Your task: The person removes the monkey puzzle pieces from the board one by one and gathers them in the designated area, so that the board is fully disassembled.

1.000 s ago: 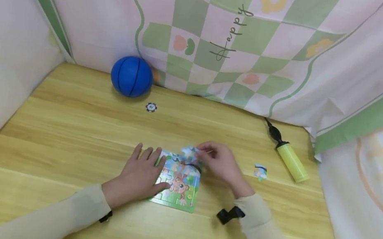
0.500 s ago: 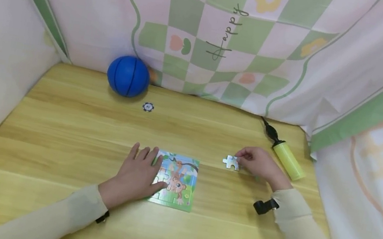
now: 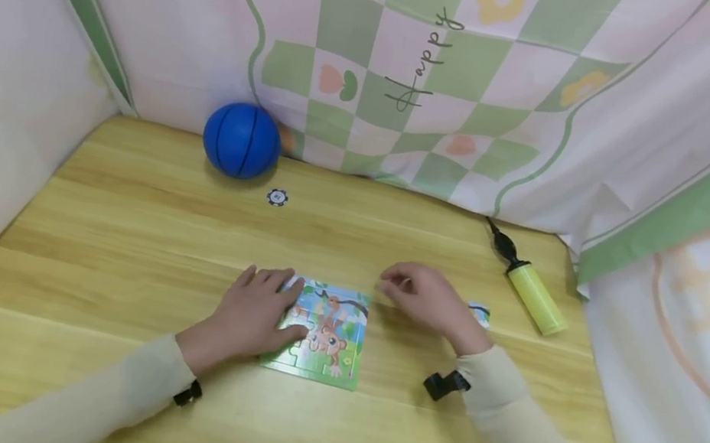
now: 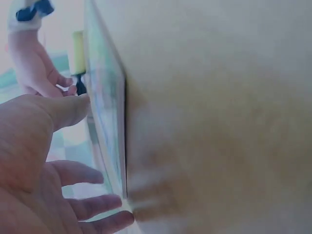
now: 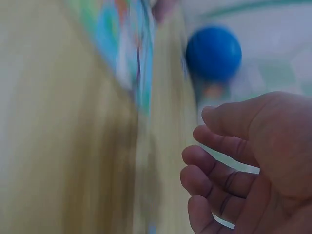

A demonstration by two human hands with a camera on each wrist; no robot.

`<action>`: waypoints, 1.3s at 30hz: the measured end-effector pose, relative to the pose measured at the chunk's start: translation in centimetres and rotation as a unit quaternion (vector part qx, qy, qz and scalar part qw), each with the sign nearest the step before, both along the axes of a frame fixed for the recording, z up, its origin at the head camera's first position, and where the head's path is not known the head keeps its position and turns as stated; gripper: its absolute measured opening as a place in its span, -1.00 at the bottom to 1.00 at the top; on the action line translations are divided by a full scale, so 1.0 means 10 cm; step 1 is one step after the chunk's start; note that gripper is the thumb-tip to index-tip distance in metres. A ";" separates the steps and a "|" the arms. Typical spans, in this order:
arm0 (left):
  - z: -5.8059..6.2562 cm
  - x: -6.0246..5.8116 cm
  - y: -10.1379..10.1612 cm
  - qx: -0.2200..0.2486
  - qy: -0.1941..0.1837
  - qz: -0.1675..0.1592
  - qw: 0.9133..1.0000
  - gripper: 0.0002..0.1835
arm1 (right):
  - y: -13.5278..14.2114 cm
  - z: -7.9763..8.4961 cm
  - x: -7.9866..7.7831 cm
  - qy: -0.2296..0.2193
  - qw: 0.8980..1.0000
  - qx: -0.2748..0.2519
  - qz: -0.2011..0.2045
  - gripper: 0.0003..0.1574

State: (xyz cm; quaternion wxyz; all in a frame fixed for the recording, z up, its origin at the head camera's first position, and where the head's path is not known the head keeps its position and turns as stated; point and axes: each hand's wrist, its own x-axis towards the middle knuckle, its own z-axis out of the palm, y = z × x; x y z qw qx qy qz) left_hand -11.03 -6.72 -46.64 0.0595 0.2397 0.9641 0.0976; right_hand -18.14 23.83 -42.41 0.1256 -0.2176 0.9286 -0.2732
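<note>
A square jigsaw puzzle point(image 3: 333, 334) with a monkey picture lies on the wooden table. My left hand point(image 3: 249, 317) rests with spread fingers over its left side, hiding part of the picture; the left wrist view has the thumb and fingers along the puzzle's edge. Right of the puzzle, my right hand point(image 3: 422, 298) hovers over the table, thumb close to the index finger. In the right wrist view that hand point(image 5: 253, 156) has loosely bent fingers with nothing between them. A loose puzzle piece point(image 3: 480, 313) lies beyond the right wrist, partly covered by it.
A blue ball point(image 3: 242, 141) sits at the back left against the curtain, with a round poker chip point(image 3: 277, 198) in front of it. A yellow hand pump point(image 3: 536, 298) with a black nozzle lies at the back right. Patterned curtains point(image 3: 421, 69) surround the table.
My right hand carried a puzzle piece away to the right, let go of it, and has come back left toward the puzzle without it. The left hand has stayed on the puzzle.
</note>
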 end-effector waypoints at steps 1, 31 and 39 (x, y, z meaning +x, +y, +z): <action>0.01 -0.02 -0.02 0.010 -0.006 0.006 1.000 -0.03 | -0.12 0.00 0.02 -0.005 1.000 -0.008 0.013 -0.68; 0.00 -0.15 -0.18 -0.057 -0.059 0.015 0.996 0.11 | -1.09 -0.29 0.26 0.036 0.999 0.014 0.021 -0.70; -0.02 -0.15 -0.20 -0.056 -0.063 0.020 0.996 0.11 | -1.07 -0.28 0.21 0.001 0.998 -0.066 0.003 -0.90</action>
